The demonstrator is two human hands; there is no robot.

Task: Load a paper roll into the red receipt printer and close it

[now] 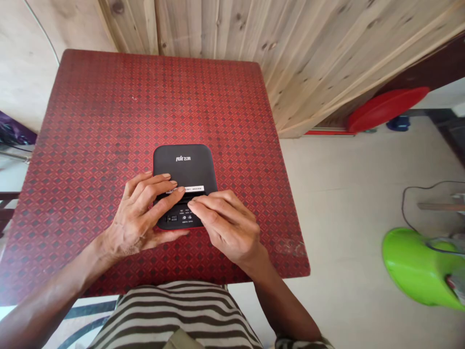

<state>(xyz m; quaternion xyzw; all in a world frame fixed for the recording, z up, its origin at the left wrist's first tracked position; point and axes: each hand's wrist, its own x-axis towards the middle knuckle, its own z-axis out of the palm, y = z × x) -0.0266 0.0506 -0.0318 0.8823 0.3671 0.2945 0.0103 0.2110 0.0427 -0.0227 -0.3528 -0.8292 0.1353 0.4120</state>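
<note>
A flat black device (183, 169) with rounded corners and red sides lies on a red patterned table (119, 106). It bears white lettering at its far end, a white label strip (194, 189) across the middle, and small printed symbols near its close end. My left hand (136, 215) holds it from the left, fingers across the top and thumb along the near edge. On the right, my right hand (228, 223) is closed in a pinch, fingertips at a dark slot-like recess below the label. Whatever lies between those fingertips is hidden.
A wooden plank wall (218, 29) stands behind the table. On the floor to the right are a bright green plastic stool or tub (414, 271), a dark cable (404, 203) and a red round object (388, 109) leaning near the wall.
</note>
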